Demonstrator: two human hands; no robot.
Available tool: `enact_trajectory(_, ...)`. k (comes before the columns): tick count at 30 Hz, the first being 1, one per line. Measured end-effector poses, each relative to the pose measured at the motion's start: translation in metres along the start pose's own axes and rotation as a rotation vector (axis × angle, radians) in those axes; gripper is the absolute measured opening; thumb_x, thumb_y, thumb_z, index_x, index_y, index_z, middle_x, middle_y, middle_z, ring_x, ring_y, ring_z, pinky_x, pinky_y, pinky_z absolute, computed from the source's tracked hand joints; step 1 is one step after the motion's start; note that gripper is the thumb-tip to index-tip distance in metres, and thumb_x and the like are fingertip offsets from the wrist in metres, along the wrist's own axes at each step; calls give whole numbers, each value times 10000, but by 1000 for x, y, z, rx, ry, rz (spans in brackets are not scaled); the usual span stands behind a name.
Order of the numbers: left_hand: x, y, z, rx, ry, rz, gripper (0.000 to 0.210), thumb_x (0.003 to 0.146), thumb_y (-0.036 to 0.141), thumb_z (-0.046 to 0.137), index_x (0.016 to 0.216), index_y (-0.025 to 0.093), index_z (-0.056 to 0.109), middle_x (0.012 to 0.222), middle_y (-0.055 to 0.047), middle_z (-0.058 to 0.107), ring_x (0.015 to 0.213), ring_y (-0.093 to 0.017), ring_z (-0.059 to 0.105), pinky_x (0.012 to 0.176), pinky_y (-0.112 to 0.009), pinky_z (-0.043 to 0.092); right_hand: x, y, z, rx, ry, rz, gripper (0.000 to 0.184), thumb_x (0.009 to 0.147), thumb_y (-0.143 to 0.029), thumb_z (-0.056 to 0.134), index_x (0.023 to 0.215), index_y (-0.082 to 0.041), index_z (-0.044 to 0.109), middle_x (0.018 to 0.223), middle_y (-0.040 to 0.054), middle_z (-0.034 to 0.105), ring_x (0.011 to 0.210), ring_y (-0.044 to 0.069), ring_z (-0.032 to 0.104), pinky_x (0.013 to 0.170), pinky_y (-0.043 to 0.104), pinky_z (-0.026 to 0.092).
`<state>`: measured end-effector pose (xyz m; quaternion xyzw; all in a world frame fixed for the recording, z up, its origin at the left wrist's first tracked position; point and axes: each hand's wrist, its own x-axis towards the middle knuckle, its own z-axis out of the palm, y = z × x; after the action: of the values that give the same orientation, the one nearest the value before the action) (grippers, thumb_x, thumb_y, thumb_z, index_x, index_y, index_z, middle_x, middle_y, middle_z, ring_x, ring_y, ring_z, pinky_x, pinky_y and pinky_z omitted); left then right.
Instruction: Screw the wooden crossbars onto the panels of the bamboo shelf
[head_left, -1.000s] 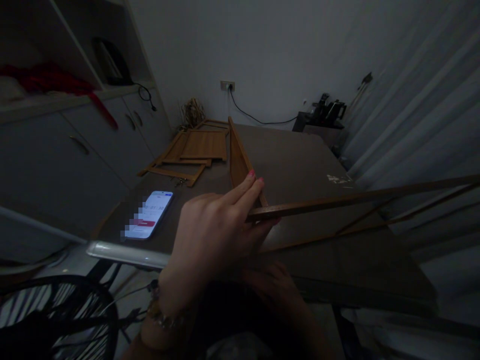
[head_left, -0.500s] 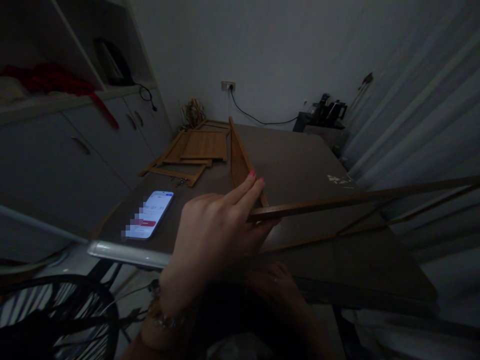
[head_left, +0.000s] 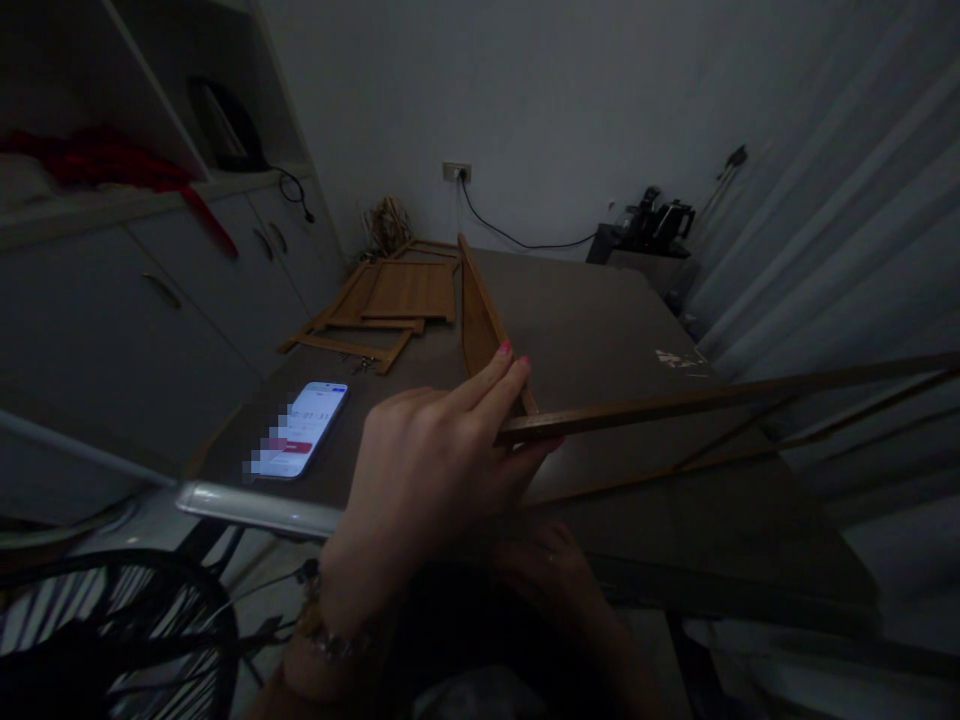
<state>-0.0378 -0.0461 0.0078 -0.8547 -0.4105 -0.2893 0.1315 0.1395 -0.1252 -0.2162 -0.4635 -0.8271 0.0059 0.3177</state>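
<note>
My left hand (head_left: 431, 455) is closed around the corner where a long wooden frame (head_left: 675, 404) meets a narrow upright wooden panel (head_left: 480, 325). Its fingers lie over the top of the joint, with the thumb side under the frame's bar. The frame stretches out to the right and runs past the edge of the view. Low in the shadow by the table's front edge is my right hand (head_left: 553, 570), its fingers bent. Darkness hides what, if anything, is in them.
Several flat wooden panels and frames (head_left: 409, 290) lie at the back left of the table (head_left: 577, 310). Small metal hardware (head_left: 364, 365) sits in front of them. A lit phone (head_left: 304, 430) rests near the left edge. A black fan-like object (head_left: 120, 640) stands below left.
</note>
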Motion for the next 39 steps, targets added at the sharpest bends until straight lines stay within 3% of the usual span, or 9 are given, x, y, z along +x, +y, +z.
enact_trajectory(8, 1, 1, 0, -8, 1, -5, 491, 863, 497, 610, 1248, 194, 632, 1224, -102, 685, 737, -248, 743, 542, -325, 525, 3, -3, -1, 50, 37, 18, 172, 956, -397, 541, 1010, -322, 686, 966, -49, 753, 852, 145, 614, 835, 308, 413)
enact_trajectory(20, 0, 0, 0, 5, 7, 0, 490, 864, 505, 611, 1244, 197, 636, 1245, -80, 671, 751, -238, 749, 543, -311, 522, 0, 0, 7, 3, -26, 28, 153, 892, -426, 635, 946, -289, 673, 1014, -22, 731, 881, 162, 598, 852, 319, 407)
enact_trajectory(39, -1, 0, 2, 9, 21, 1, 496, 857, 508, 620, 1247, 202, 635, 1244, -71, 674, 755, -251, 749, 539, -331, 528, 8, -10, 1, -29, 36, -15, 177, 940, -412, 560, 958, -261, 649, 986, -2, 719, 884, 177, 601, 857, 338, 414)
